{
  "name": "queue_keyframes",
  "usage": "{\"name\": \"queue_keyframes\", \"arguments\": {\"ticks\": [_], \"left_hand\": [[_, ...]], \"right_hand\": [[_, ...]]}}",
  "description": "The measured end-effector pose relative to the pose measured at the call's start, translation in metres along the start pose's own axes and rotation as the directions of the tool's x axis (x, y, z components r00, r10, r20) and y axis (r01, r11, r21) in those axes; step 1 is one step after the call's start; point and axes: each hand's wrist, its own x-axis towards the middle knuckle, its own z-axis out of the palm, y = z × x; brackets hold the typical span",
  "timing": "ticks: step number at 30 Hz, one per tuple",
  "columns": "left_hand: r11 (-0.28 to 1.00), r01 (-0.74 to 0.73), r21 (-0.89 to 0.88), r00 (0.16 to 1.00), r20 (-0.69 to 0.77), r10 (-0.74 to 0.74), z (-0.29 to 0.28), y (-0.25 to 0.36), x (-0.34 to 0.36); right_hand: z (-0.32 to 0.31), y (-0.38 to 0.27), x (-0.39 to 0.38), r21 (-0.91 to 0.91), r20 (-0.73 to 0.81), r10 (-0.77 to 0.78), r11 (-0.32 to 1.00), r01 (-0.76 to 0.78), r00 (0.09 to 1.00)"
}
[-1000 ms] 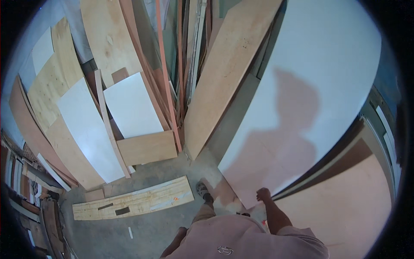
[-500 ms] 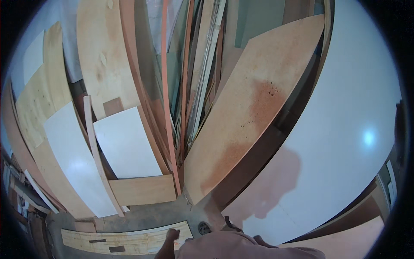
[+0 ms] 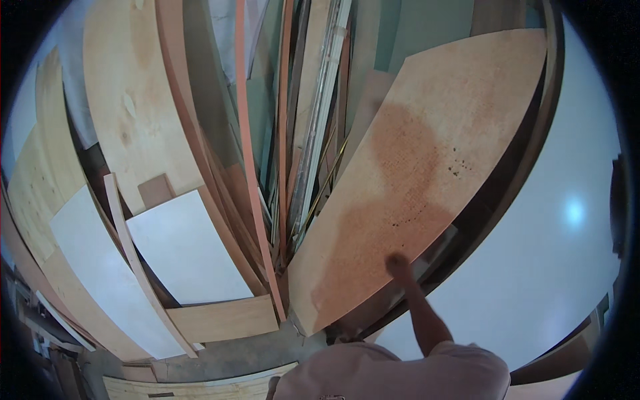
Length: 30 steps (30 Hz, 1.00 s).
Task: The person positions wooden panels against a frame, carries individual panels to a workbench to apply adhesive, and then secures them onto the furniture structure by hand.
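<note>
A tan plywood sheet (image 3: 460,100) leans at a slant right of centre, with dark specks and my reddish shadow across its face. My right arm is stretched forward, and my right hand (image 3: 398,265) is closed at the sheet's lower right edge, seemingly gripping it. The fingers themselves are too dark to make out singly. Behind that edge a dark gap separates the sheet from a large white panel (image 3: 533,267). Only a dark sliver of my left hand (image 3: 273,385) shows at the lower border, beside my shirt; its fingers are hidden.
Narrow wood strips and metal lengths stand in the middle, among them an orange-brown strip (image 3: 252,167). Leaning at left are a tall plywood board (image 3: 127,87), white boards (image 3: 190,247) and a low plywood piece (image 3: 223,320). A long plank (image 3: 220,385) lies on the floor.
My right hand has come into view and reached the plywood sheet's edge. My left hand has dropped back from above the floor plank to the lower border. The view has shifted.
</note>
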Motion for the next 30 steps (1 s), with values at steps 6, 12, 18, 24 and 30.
{"name": "queue_keyframes", "arguments": {"ticks": [6,12,18,24,30], "left_hand": [[1.000,0.023,0.021,1.000,0.011,-0.023,-0.002,0.020,0.026],[0.997,0.061,-0.042,0.998,-0.010,-0.062,-0.014,0.030,0.052],[1.000,-0.005,0.013,0.999,-0.043,0.006,-0.034,0.029,0.093],[0.645,-0.499,0.579,0.586,-0.322,0.743,-0.079,0.003,0.134],[0.911,-0.228,-0.343,0.971,-0.149,0.187,-0.159,0.003,0.153]], "right_hand": [[-0.126,-0.160,0.150,-0.379,-0.479,-0.459,0.877,0.296,0.748],[-0.158,-0.177,0.241,-0.785,-0.385,-0.706,0.589,0.191,0.594],[-0.150,-0.169,0.249,-0.904,-0.219,-0.683,0.410,0.117,0.697],[-0.141,-0.177,0.253,-0.929,-0.220,-0.649,0.367,0.048,0.728],[-0.128,-0.185,0.259,-0.943,-0.241,-0.612,0.332,-0.033,0.753]]}}
